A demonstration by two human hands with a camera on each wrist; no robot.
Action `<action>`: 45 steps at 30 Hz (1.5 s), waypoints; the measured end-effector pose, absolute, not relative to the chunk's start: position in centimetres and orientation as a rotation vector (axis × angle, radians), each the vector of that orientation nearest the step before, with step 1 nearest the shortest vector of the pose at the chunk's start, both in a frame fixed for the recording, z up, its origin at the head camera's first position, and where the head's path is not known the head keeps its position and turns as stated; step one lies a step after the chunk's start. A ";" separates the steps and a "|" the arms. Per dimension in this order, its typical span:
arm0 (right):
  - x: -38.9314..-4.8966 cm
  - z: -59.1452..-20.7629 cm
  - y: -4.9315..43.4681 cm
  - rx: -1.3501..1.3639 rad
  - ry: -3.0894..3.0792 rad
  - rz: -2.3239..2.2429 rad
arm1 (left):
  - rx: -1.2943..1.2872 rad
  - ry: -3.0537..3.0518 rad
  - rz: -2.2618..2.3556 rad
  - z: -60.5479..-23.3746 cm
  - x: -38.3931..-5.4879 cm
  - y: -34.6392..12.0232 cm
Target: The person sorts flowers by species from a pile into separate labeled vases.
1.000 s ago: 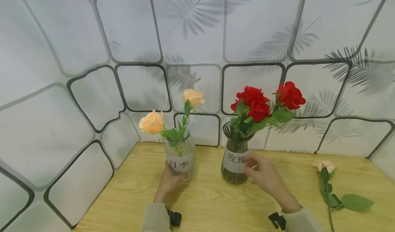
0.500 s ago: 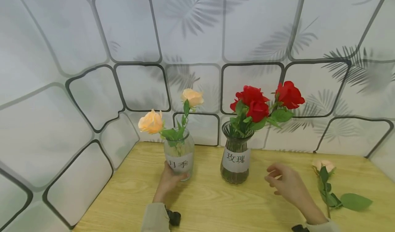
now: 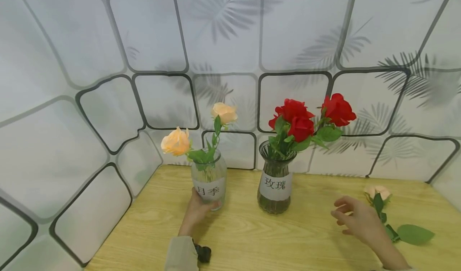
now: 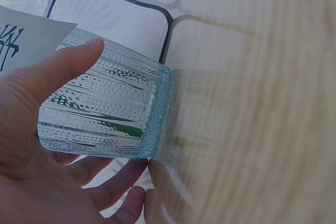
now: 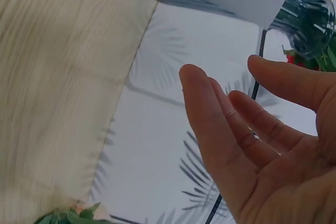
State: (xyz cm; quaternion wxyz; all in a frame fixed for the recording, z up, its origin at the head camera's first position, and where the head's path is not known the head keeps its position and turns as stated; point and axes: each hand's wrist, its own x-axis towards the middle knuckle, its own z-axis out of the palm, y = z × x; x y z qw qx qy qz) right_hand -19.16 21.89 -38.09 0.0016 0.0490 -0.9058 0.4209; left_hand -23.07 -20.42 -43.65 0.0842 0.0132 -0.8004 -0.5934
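Observation:
My left hand (image 3: 199,207) curls round the lower part of a clear glass vase (image 3: 219,173) standing on the table. In the left wrist view the thumb lies along the textured glass (image 4: 105,103), with the fingers on the other side. Two peach roses (image 3: 176,141) with green leaves stand in this vase, which bears a white paper label. My right hand (image 3: 361,221) is over the table at the right, fingers loosely bent, holding nothing. Nearest to it lies a single pale peach rose (image 3: 379,193) with a stem and a large leaf (image 3: 415,234). The hand and forearm hide part of the stem.
A darker ribbed glass vase (image 3: 275,205) with a white label stands between the two hands, holding several red roses (image 3: 301,129). A patterned wall covering (image 3: 230,43) runs along the back and left of the wooden table (image 3: 248,247).
My right hand has moved away from the dark vase, to the right, close to the lying rose. The left hand has stayed on the clear vase.

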 end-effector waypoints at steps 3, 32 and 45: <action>-18.9 -38.3 23.2 0.150 -2.851 1.287 | 0.039 -2.399 -1.759 -43.6 -23.1 -20.3; -16.3 -41.4 32.5 -0.105 -2.986 1.289 | 0.015 -2.423 -1.787 -43.6 -23.2 -20.2; -16.4 -42.3 32.8 -0.133 -3.058 1.108 | 0.023 -2.441 -1.772 -43.4 -23.2 -20.4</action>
